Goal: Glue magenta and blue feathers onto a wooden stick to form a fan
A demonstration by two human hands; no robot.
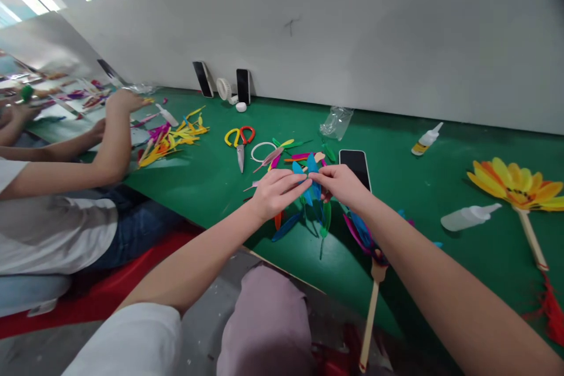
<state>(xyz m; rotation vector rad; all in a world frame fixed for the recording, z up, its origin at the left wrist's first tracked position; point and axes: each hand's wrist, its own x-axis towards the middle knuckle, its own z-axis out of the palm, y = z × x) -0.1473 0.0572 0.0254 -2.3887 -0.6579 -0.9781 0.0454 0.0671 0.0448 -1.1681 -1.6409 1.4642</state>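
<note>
My left hand (278, 191) is closed with its fingertips pinched on a blue feather (298, 170). Fingertip to fingertip with it, my right hand (339, 182) pinches another blue feather (312, 163). Both hands are raised slightly over the green table, and their fingers hide the feather stems. Below them lie loose feathers, among them a dark blue feather (287, 227) and a green feather (326, 218). Under my right forearm is a purple and blue feather fan (363, 235) with a wooden handle (369, 329), partly covered by the arm.
Scissors (240, 144), a white ring (263, 153) and a phone (355, 165) lie on the green table (198, 173). To the right are glue bottles (426, 140) and a yellow feather fan (520, 185). A co-worker's arm (110, 141) reaches past yellow feathers (176, 138) at left.
</note>
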